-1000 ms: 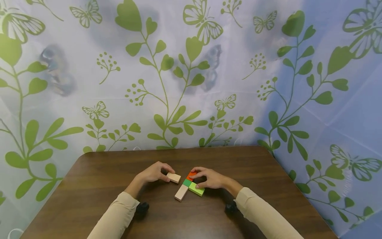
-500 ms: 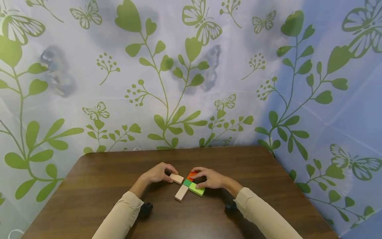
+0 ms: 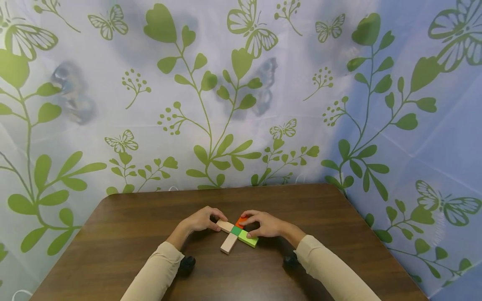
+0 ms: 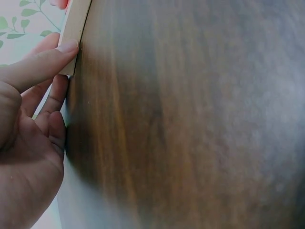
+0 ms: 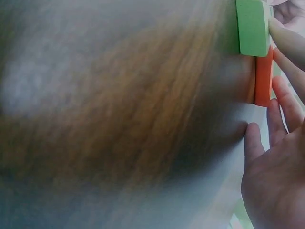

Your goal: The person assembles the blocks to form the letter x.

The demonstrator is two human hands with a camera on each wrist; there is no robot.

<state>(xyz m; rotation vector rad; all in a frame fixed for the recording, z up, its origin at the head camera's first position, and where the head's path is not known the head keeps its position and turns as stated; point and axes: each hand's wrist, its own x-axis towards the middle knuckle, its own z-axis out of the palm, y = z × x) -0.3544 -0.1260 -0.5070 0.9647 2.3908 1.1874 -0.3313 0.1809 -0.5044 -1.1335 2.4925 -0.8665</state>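
Between thumb and fingers, my left hand (image 3: 201, 219) pinches the outer end of a pale wooden block (image 3: 226, 226), which lies flat with its inner end right at a small green block (image 3: 236, 230). The left wrist view shows the thumb on this block's side. My right hand (image 3: 268, 224) rests on two blocks: the thumb touches a light green block (image 3: 249, 240), and fingertips lie on an orange block (image 3: 238, 224), partly covered by them. A second pale wooden block (image 3: 228, 243) extends toward the front from the green one. Together the blocks form a cross.
The brown wooden table (image 3: 143, 221) carries the blocks near its middle. A curtain (image 3: 293, 108) with green leaves and butterflies hangs behind it and along the right. Black devices sit under both wrists, one of them a dark shape (image 3: 187, 264) by the left sleeve.
My left hand has slid the pale wooden block to the right, closing the gap to the small green block. The right hand has stayed on the light green and orange blocks.
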